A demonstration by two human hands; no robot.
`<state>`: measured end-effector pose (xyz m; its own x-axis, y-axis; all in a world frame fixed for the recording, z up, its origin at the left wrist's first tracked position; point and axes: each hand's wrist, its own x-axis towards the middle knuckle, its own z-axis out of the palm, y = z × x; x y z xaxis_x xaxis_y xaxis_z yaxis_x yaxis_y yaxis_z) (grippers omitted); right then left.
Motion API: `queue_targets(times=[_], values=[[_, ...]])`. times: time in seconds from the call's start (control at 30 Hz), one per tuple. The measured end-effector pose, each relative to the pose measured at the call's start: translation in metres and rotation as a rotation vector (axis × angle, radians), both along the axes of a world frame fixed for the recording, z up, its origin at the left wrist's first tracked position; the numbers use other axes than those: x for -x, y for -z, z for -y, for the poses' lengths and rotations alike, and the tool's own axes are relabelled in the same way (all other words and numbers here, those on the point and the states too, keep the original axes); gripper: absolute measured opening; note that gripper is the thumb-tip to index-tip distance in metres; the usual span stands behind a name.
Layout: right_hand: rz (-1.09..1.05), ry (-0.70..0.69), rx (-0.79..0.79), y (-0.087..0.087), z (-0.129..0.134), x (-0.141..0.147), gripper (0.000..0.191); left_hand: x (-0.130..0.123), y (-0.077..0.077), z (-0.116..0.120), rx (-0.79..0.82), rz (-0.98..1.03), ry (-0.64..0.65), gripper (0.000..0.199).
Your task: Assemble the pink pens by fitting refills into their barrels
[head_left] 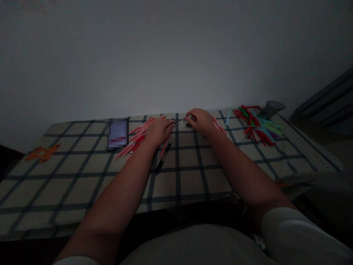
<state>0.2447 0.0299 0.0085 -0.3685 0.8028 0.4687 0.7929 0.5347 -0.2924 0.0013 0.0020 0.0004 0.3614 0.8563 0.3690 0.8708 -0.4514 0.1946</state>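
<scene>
A thin, dark, shiny rod [179,120] spans the gap between my two hands, and its exact kind is too small to make out. My left hand [158,130] pinches one end, just over a pile of pink and red pens [136,138]. The fingertips of my right hand [200,120] close on the other end. Several more pink pens [218,125] lie beyond my right wrist, partly hidden by it. A black pen-like stick [162,160] rests on the cloth below my left hand.
A phone with a lit screen [118,134] lies left of the pens. To the right are a heap of coloured strips [257,125] and a clear cup [273,106]. The checked tablecloth [190,176] reaches back to a plain wall [176,55].
</scene>
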Motion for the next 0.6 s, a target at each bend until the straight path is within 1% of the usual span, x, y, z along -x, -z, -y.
queue_targets(times=[0.07,0.13,0.27,0.37,0.6], values=[[0.04,0.063,0.029,0.0,-0.001,-0.002,0.032,0.001,0.0,-0.001,-0.001,0.019,-0.01,0.038],[0.11,0.096,0.064,0.001,-0.001,-0.004,0.034,0.002,0.001,-0.002,-0.002,0.032,-0.013,0.038],[0.281,0.095,0.119,0.005,0.0,-0.002,0.043,0.003,0.002,-0.003,-0.01,0.044,-0.002,0.037],[0.369,0.109,0.138,0.01,-0.001,0.0,0.046,0.002,0.001,-0.001,0.006,0.045,-0.002,0.037],[0.403,0.11,0.162,0.015,-0.004,0.0,0.042,0.001,-0.001,0.001,0.011,0.039,-0.007,0.036]])
